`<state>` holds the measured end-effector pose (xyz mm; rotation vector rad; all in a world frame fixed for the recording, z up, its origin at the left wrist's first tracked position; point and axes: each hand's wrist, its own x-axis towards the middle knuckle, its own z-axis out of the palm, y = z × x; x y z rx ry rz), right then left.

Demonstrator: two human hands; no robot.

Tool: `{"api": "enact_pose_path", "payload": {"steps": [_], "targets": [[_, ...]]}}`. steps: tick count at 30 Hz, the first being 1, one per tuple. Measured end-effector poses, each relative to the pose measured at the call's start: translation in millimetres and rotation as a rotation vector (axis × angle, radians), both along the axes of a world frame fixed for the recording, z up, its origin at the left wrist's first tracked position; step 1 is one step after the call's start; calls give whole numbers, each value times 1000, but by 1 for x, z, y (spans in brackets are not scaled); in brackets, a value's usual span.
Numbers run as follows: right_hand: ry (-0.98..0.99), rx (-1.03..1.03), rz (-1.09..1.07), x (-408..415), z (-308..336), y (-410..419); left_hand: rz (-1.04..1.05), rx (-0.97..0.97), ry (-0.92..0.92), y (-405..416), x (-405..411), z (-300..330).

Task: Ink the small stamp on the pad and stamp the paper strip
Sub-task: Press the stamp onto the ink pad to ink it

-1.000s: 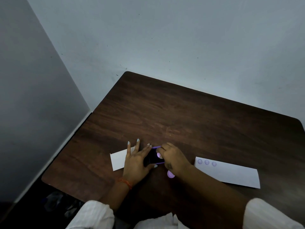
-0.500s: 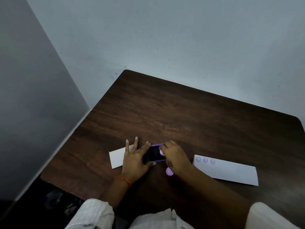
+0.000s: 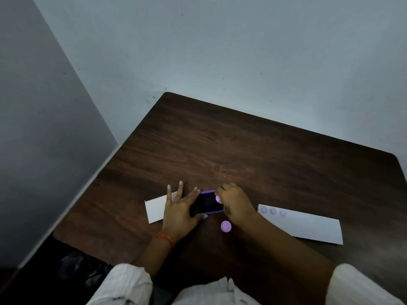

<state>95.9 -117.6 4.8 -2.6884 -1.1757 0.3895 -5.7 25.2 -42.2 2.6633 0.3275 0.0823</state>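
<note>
A purple-rimmed ink pad (image 3: pixel 208 202) lies open on the dark wooden table (image 3: pixel 242 155). My left hand (image 3: pixel 178 211) rests flat beside it, fingers spread, thumb and fingertips against the pad's left side. My right hand (image 3: pixel 235 202) grips a small lilac stamp (image 3: pixel 218 198) and holds it down on the pad's right part. A white paper strip (image 3: pixel 308 225) lies to the right with three purple stamp marks (image 3: pixel 273 210) at its left end. A round lilac cap (image 3: pixel 226 226) sits in front of the pad.
A second white paper piece (image 3: pixel 156 208) lies partly under my left hand. The table's left edge and rounded front-left corner are close to it. Grey walls stand behind and to the left.
The hands have stayed almost in place. My right hand has shifted the stamp slightly on the pad; the view has tilted a little.
</note>
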Motion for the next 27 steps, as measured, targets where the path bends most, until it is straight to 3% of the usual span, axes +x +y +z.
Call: {"api": "enact_pose_path", "payload": {"steps": [9, 15, 20, 27], "targets": [[-11, 36, -17, -6, 2, -3, 8, -30, -30, 0, 0, -2], [217, 130, -171, 9, 25, 0, 0, -11, -23, 0, 0, 0], [89, -84, 52, -12, 6, 0, 6, -30, -26, 0, 0, -1], [-5, -58, 55, -13, -1, 6, 0, -8, -10, 1, 0, -4]]}}
